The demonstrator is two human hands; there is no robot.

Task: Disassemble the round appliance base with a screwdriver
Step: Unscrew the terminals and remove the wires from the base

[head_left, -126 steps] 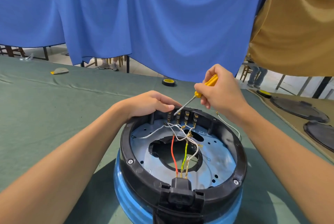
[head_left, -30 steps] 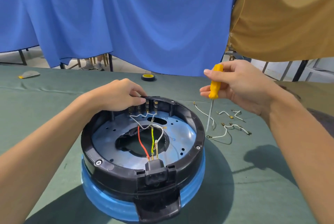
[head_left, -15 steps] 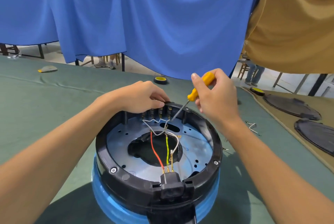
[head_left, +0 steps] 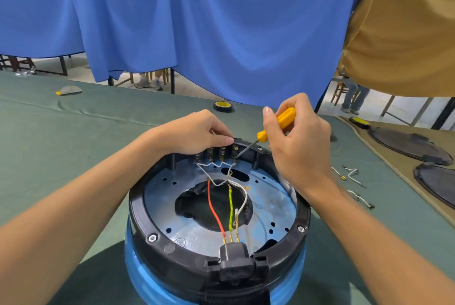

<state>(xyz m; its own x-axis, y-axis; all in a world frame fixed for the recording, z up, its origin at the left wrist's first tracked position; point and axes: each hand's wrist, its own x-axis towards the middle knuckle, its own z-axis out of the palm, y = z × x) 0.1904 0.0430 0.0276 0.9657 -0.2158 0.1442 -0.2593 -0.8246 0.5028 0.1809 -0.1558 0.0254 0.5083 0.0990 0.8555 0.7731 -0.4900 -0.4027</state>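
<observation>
One terminal under the screwdriver tip, far rim of the round appliance base.
Base sits on the table, open side up, directly before me; my left hand curls over the far rim to steady it, my right hand grips the yellow handle, shaft angled down. Inside: red, yellow-green and white wires run to the near socket.

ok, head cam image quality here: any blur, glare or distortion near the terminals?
Head view: sharp at the screwdriver tip and terminals; light soft and even, only a bluish sheen on the metal plate, no harsh glare; soft shadow beside the appliance base; wide-angle stretch toward the edges.
</observation>
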